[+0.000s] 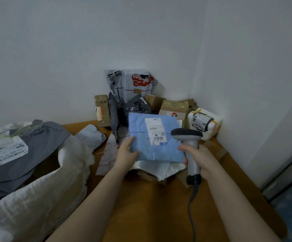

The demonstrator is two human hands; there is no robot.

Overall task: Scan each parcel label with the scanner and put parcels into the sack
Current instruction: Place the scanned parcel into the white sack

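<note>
at centre frame our left hand (126,151) grips the blue parcel (154,138) by its left edge (label (155,131) up). our right hand (200,158) is clenched round the scanner (189,145) just right of it, and the sack (42,186) gapes at lower left.

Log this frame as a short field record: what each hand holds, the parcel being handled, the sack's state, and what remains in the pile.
left hand: grips the blue parcel at its left edge
right hand: holds the scanner, head beside the parcel
label: white, facing up on the blue parcel
sack: white woven, open at left, with a grey parcel in its mouth
pile: boxes and mailers in the corner, including a white wrapped parcel
surface: wooden table
</note>
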